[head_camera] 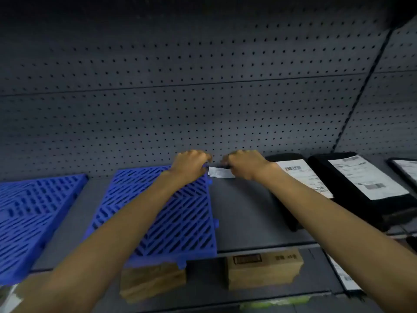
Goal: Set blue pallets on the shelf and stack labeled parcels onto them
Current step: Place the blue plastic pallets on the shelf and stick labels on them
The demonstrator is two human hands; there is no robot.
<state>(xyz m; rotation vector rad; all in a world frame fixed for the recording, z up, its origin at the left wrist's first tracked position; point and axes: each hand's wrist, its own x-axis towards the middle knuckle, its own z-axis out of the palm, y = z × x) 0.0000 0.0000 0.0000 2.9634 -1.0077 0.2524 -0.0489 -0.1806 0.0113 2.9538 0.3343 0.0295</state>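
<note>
Two blue slatted pallets lie flat on the grey shelf (243, 213): one at the left (33, 218), one in the middle (180, 222). My left hand (190, 164) reaches to the middle pallet's far right corner, fingers curled over its edge. My right hand (244, 163) is just beside it at the back of the shelf, its fingers curled on a small white labelled slip (220, 172) that lies on the shelf; what is under the hand is hidden. Black parcels with white labels (286, 213) (334, 177) lie on the shelf to the right.
A perforated grey back panel (203, 98) closes the shelf behind. A third labelled parcel (406, 168) shows at the far right edge. Below the shelf's front edge stand two cardboard boxes (264, 269) (153, 281). Bare shelf lies between the middle pallet and the black parcels.
</note>
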